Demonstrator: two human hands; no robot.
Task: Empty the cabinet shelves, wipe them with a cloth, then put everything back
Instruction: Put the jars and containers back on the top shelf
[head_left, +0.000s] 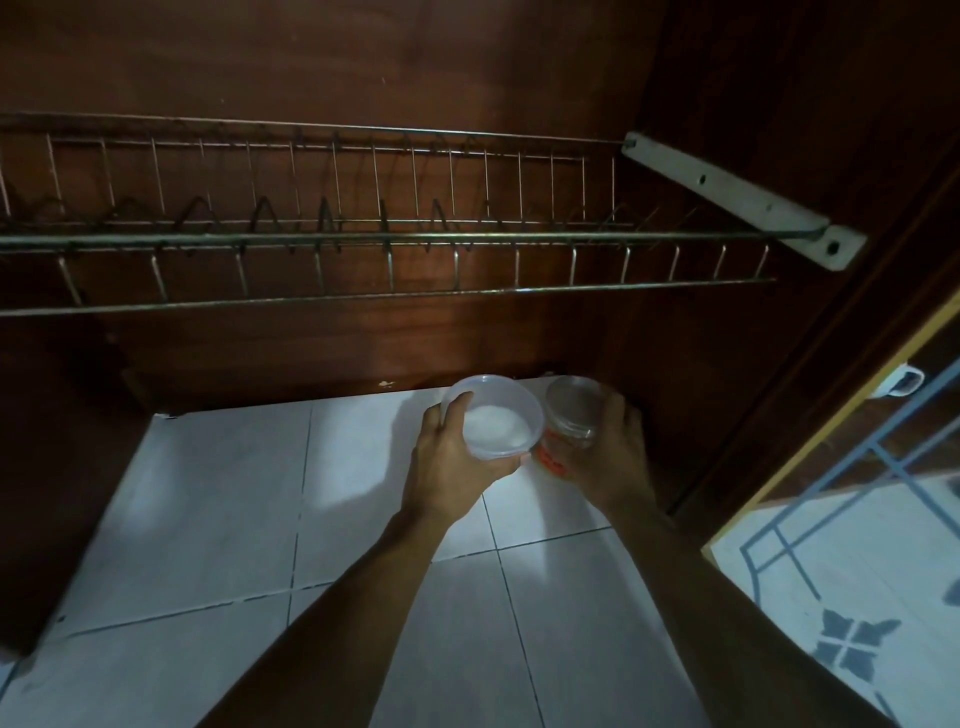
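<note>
The shelf (208, 493) is white tile, dark-grouted — at its back right corner I hold a tub (498, 426) and a jar (571, 410); whether they rest on it, I cannot tell.

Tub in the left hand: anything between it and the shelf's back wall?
Nothing visible. The left hand holds the tub near the back wall; the jar in the right hand is beside it, not behind.

bare left grip (451, 457) and right grip (619, 457) on bare slender forearms (363, 597).
</note>
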